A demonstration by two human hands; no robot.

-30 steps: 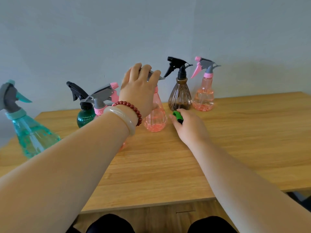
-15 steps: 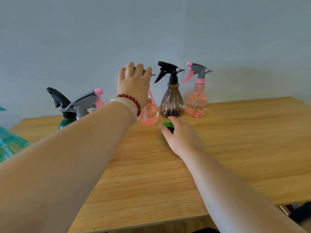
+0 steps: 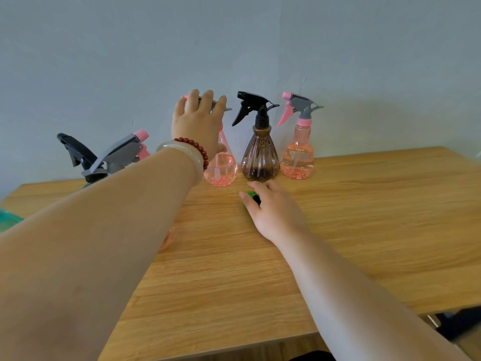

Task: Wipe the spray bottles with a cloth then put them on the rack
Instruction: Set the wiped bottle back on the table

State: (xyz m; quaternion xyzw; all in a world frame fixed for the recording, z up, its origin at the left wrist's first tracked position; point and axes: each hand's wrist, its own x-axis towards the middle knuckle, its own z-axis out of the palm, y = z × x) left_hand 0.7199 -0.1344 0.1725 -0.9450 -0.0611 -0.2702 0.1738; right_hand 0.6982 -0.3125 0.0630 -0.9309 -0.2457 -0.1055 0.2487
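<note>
On table (image 3: 364, 230): left hand (image 3: 197, 126) grips pink bottle (image 3: 221, 168); right hand (image 3: 273, 212) pinches green object (image 3: 251, 194).

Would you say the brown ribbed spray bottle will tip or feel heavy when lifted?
Probably light: the brown spray bottle seems to hold only a little dark liquid at its base. The wide bottom likely resists tipping; its ribs should aid grip.

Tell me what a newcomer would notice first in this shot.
Two bare forearms reach across the wooden table. The left hand, with a red bead bracelet at the wrist, grips the head of a pink spray bottle by the wall, beside a brown bottle and another pink bottle. The right hand holds a small green object in front of the brown bottle.
</note>
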